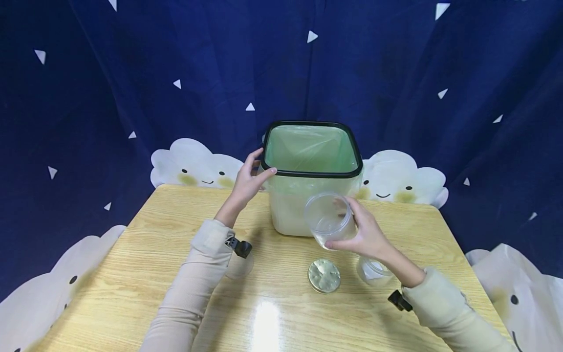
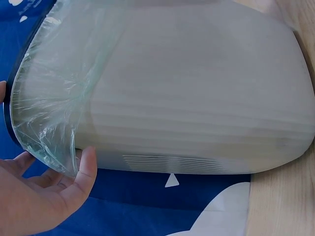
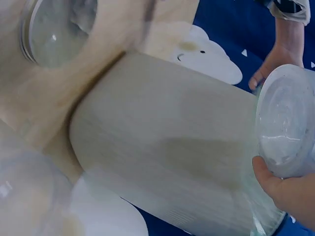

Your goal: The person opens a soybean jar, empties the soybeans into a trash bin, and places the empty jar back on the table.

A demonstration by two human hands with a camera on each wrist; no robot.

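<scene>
In the head view a pale trash bin with a black rim and a green plastic liner stands on the table. My left hand holds the bin's left corner, thumb at the rim and fingers along the side; the left wrist view shows these fingers against the liner's overhang. With my right hand I grip a clear round plastic jar in front of the bin, raised and tilted, its mouth facing up toward the head camera. The jar's ringed base shows in the right wrist view.
A round silvery lid lies on the wooden table before the bin. Another clear jar sits under my right wrist. Beneath my left wrist is a translucent round thing, partly hidden. A blue curtain hangs behind.
</scene>
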